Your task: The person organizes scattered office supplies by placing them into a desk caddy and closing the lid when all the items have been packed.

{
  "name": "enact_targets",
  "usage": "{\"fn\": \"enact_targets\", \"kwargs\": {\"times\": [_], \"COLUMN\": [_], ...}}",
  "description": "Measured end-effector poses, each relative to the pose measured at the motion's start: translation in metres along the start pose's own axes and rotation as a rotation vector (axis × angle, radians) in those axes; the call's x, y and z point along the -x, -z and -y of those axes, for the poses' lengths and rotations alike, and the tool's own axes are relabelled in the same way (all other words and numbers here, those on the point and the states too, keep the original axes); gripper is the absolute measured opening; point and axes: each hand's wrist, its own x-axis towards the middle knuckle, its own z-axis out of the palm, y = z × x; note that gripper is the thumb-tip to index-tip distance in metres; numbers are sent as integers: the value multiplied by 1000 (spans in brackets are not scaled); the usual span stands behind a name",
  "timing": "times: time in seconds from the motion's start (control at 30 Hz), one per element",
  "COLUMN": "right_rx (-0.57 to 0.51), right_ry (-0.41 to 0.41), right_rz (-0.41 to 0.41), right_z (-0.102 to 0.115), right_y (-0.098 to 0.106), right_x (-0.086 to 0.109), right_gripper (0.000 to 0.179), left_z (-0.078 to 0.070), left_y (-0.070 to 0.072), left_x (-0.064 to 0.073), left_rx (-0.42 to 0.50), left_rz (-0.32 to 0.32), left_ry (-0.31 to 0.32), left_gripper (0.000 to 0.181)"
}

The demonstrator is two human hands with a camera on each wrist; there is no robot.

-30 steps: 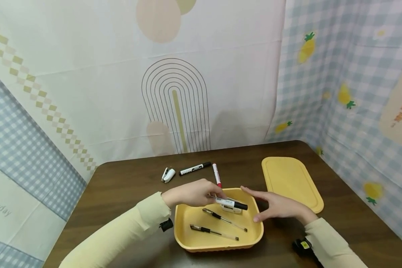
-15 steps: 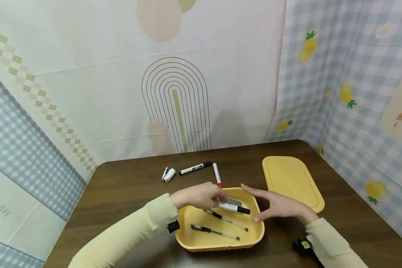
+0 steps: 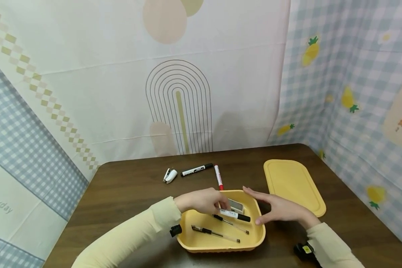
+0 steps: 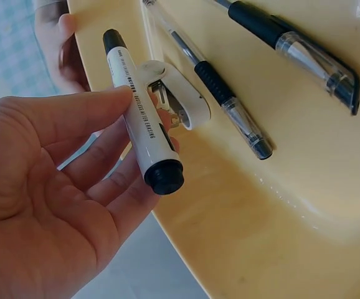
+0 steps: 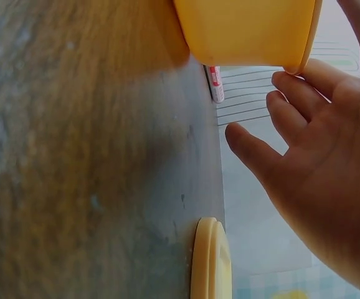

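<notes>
A white whiteboard marker with black ends (image 4: 139, 109) is pinched between my left thumb and fingers. The left hand (image 3: 202, 201) is over the yellow bin (image 3: 221, 248). Close behind the marker in the left wrist view is a small white stapler (image 4: 189, 103) with metal parts, left fingertips right beside it. Two clear gel pens with black grips, the near one (image 3: 206, 230) and the far one (image 3: 236, 225), lie on the bin floor. A grey-faced, pale-rimmed block (image 3: 236, 206) lies near the far right corner. My right hand (image 3: 281, 208) touches the bin's right rim, fingers spread.
Behind the bin on the dark table (image 3: 130, 208) lie another white stapler (image 3: 170, 175), a black-capped marker (image 3: 197, 170) and a red-capped marker (image 3: 219, 177). A yellow lid (image 3: 294, 186) lies flat at the right. Patterned cloth (image 3: 114, 85) hangs behind.
My left hand has shifted slightly right with the marker, uncovering more of the grey-faced block. My right hand stays at the bin's rim. The head view has shifted a little.
</notes>
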Motion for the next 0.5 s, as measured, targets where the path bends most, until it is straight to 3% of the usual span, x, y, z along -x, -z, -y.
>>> {"fn": "enact_targets", "kwargs": {"times": [0.5], "right_rx": [10], "right_ry": [2], "right_rz": [1], "right_z": [-2], "right_y": [1], "right_x": [0], "right_gripper": [93], "left_z": [-6], "left_y": [0], "left_x": [-6], "left_rx": [-27], "left_rz": [74], "left_ry": [16], "left_gripper": [30]}}
